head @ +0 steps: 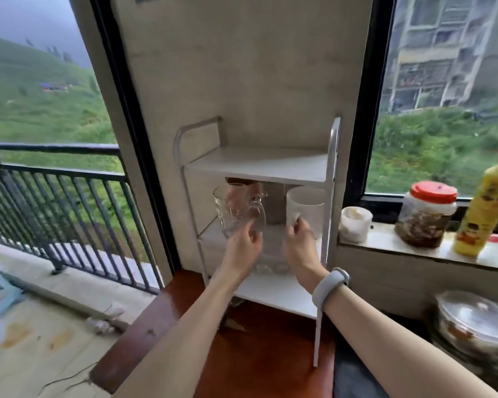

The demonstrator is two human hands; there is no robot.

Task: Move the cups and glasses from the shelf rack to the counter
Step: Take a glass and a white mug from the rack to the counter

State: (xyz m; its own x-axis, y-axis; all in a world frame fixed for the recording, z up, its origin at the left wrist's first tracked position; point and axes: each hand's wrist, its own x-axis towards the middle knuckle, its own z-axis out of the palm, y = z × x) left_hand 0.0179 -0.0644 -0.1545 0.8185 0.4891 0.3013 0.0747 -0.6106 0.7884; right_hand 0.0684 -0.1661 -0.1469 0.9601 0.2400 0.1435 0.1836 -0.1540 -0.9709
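Observation:
A white metal shelf rack (259, 165) stands on a red-brown counter (259, 354) against the wall. On its middle shelf sit clear glasses (227, 208) at the left and a white cup (308, 208) at the right. My left hand (243, 244) grips the foremost clear glass near its base. My right hand (298, 239), with a pale band on its wrist, pinches the lower left side of the white cup. More clear glassware (270, 267) shows dimly on the lower shelf behind my hands. The top shelf holds nothing.
To the right, a window sill (385, 242) carries a small white tub (355, 225), a red-lidded jar (427, 214) and a yellow bottle (485, 205). A lidded glass dish (477, 323) sits at the lower right. A balcony railing (55, 191) lies to the left.

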